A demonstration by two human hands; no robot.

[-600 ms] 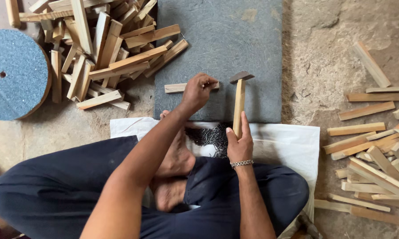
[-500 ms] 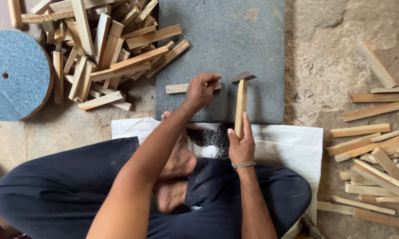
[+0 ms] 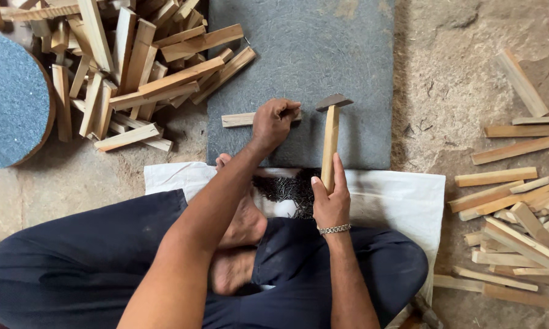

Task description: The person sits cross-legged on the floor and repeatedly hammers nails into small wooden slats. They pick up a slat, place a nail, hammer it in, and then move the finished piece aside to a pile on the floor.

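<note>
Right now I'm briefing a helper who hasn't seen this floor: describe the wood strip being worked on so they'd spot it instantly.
Find the grey mat on the ground ahead of the seated person. Near its lower left lies one short pale wood strip, flat and crosswise, pinned by the left hand. Unlike the strips in the left pile and the right scatter, it alone sits on the mat, beside the hammer.

Blue round disc (image 3: 9,100) left; dark nail heap (image 3: 286,187) on white sack (image 3: 402,198).
</note>
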